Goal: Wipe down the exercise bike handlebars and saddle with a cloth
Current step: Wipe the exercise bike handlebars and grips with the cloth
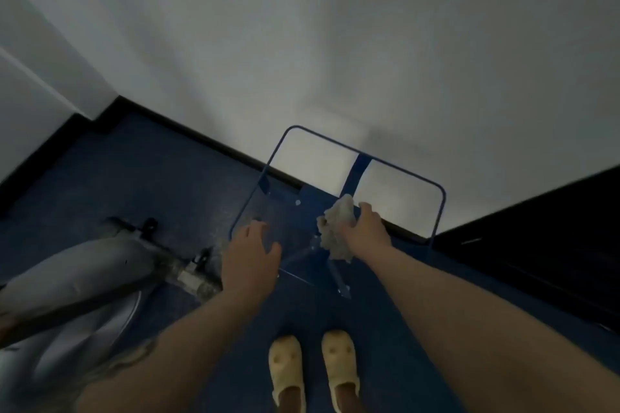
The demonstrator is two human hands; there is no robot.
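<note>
Two hands working over a blue metal frame point(439, 208) — right hand point(364, 228) gripping a crumpled cloth point(337, 228) at 1 o'clock; left hand point(250, 256) hovering at 11, fingers spread, holding nothing.

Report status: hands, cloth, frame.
Right hand grips cloth at the blue frame. Left hand open, fingers spread, by the frame's left side. Saddle not identifiable. Nothing blocking.

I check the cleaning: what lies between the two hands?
In the head view, blue frame bars over blue floor lie between left hand and right hand.
</note>
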